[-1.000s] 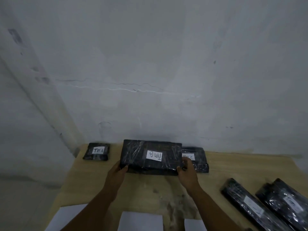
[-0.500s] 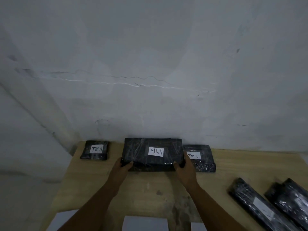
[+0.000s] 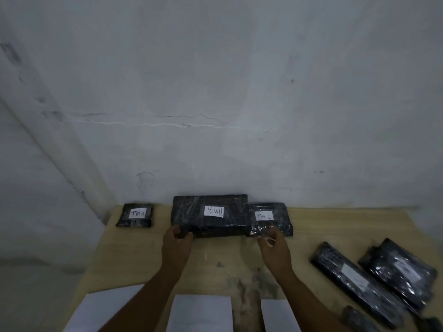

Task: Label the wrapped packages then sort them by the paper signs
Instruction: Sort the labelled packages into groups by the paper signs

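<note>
While both hands work at the far edge of the wooden table point(image 3: 134, 257), three black wrapped packages sit in a row against the white wall point(image 3: 215, 92). Small package point(image 3: 135, 215) far left, white label reads "TIM A", lies apart from the rest. Big middle package point(image 3: 211, 215) carries a white label upside down to the camera, reads "TIM B". Right package point(image 3: 269, 219) reads "TIM C"; it touches the big one's right end, partly tucked behind it.

Left hand point(image 3: 176, 245) grips the near left corner of the big package, thumb on top, fingers curled under the edge. Right hand point(image 3: 273, 245) is just off the big package's near right corner, right in front of the "TIM C" package, fingertips loosely bent and spread, pinching nothing that shows; contact with the wrap cannot be told.

Near right on the table: long black package point(image 3: 352, 281) lying diagonal with a pale label, writing too blurred to read. Beside it, further right, another black package point(image 3: 398, 271), label also unreadable. Small dark objects point(image 3: 354, 318) at the bottom right corner, unclear.

Three white paper sheets along the near edge: left sheet point(image 3: 103, 307), partly covered by the left forearm, middle sheet point(image 3: 199, 312), right sheet point(image 3: 275, 315), partly under the right forearm. No writing visible on them. Tabletop stained dark between the arms.
</note>
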A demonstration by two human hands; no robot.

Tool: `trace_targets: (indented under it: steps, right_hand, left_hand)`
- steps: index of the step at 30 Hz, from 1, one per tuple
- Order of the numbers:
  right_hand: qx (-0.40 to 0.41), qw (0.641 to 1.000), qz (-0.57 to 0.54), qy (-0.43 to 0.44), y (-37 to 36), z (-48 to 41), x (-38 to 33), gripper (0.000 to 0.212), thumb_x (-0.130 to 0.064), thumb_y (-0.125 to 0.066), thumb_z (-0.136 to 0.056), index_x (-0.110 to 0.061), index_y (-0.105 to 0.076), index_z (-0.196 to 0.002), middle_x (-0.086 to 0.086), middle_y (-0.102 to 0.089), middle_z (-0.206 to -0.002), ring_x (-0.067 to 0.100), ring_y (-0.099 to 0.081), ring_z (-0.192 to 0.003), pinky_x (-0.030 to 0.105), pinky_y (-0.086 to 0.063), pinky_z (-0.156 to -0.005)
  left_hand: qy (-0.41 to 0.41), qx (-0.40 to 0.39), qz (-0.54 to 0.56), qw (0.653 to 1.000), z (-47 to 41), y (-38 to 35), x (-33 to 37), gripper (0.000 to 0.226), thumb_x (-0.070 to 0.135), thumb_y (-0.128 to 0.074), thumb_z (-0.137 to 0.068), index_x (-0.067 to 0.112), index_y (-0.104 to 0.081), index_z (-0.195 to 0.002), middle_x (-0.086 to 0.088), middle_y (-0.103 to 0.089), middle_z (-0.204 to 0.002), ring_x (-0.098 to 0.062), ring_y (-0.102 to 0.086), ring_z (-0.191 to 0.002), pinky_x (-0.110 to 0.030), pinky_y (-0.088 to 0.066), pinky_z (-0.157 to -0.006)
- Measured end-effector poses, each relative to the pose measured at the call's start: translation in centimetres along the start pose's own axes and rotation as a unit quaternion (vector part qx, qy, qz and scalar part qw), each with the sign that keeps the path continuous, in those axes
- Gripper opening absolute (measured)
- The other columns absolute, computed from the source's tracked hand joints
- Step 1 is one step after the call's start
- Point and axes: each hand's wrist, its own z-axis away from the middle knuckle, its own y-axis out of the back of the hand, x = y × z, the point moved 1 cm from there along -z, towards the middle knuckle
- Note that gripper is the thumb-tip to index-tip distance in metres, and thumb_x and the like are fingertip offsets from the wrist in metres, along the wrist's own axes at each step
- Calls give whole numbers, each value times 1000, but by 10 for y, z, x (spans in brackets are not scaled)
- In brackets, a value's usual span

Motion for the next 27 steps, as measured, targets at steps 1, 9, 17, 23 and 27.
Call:
trace_targets:
  steps: [1,9,17,23,27]
  right_hand:
    - [3,1000,0,-3,8,6,4,37,-17,-66,-90,-13,-51,-124,-1,-54,-112,20,-56,-109,29,-43,-89]
    - [53,997,-22,-43,92,54,52,27,-17,-62,-92,-16,-56,-118,-1,-59,-113,17,-57,-106,33,-48,-91]
    - [147,981,-19,-124,196,92,109,18,-19,-60,-91,-24,-57,-109,0,-63,-101,17,-60,-91,33,-50,-78]
    - [139,976,50,-163,245,107,145,30,-14,-56,-93,-9,-53,-122,9,-59,-121,25,-56,-107,24,-36,-82]
    - [91,978,90,-168,255,111,156,37,-13,-52,-96,-10,-49,-132,10,-57,-133,26,-54,-120,23,-37,-84]
  left_hand:
    - [3,-12,-3,1000,10,-8,0,40,14,-64,-90,12,-52,-128,-8,-58,-119,-24,-57,-103,-32,-46,-84]
    - [-35,-193,-77,978,97,-83,-1,23,15,-58,-94,15,-54,-117,-2,-60,-108,-6,-56,-80,-16,-45,-58]
    - [-42,-386,-164,907,170,-175,-15,23,21,-60,-94,15,-57,-116,-3,-62,-111,-13,-61,-94,-33,-54,-81]
    - [-46,-433,-223,872,210,-222,-30,22,18,-58,-94,13,-57,-115,-5,-60,-117,-19,-58,-108,-38,-50,-95]
    - [-51,-449,-266,851,230,-245,-40,18,22,-55,-95,17,-52,-112,-1,-57,-114,-16,-53,-101,-33,-46,-91]
